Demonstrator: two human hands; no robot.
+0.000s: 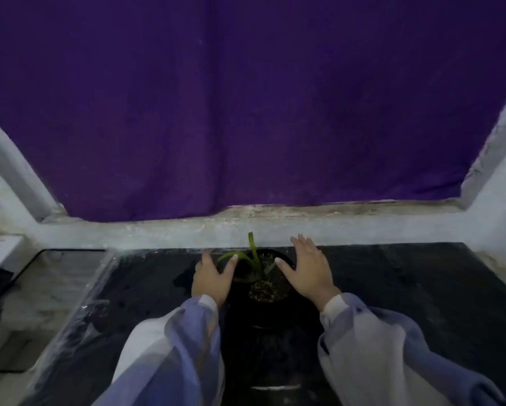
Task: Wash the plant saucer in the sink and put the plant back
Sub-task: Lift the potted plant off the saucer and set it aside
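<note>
The plant is small, with a few thin green leaves: one stands upright, the others arch out to the left and low over the soil. It grows in a round black pot filled with coarse, pebbly brown soil. The pot stands on a dark counter, close to the back edge and just in front of a pale, rough ledge. The pot's lower part merges with the dark surface, so whether a saucer lies beneath it cannot be told.

The left hand is at the pot's left side, fingers stretched forward and thumb spread toward the leaves. The right hand is at the right side, over the rim, fingers straight and fanned, thumb pointing inward. Neither hand grips anything; whether either touches the pot is unclear. Both arms wear loose, pale lavender sleeves.

Behind the ledge hangs a purple curtain, filling the frame's upper half. A wet-looking patch lies on the counter just left of the left hand. Further left, a glassy sheet edges the counter.
</note>
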